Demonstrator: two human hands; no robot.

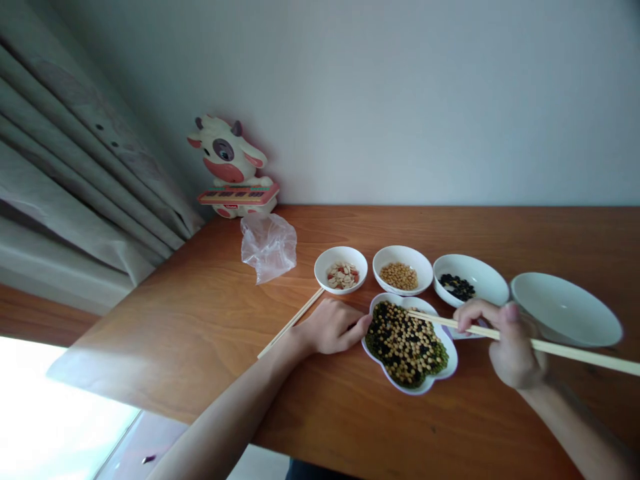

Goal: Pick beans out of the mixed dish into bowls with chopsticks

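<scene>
My right hand [513, 343] grips a pair of wooden chopsticks [540, 345], their tips reaching over a white flower-shaped dish [413, 389]. That dish holds a mix of yellow soybeans, black beans and green mung beans [405, 345]. My left hand [330, 327] lies on the wooden table [450, 230], fingers together, fingertips at the dish's rim. Behind the dish stand white bowls of chopped peanuts [343, 275], soybeans [399, 276] and black beans [457, 287]. A second pair of chopsticks [291, 323] lies near my left wrist.
A wider shallow white bowl [565, 310] sits right of my right hand. At the far left of the table are a crumpled clear plastic bag [269, 247] and a toy cow with a keyboard [230, 163]. A grey curtain [75, 167] hangs beyond the table's left edge.
</scene>
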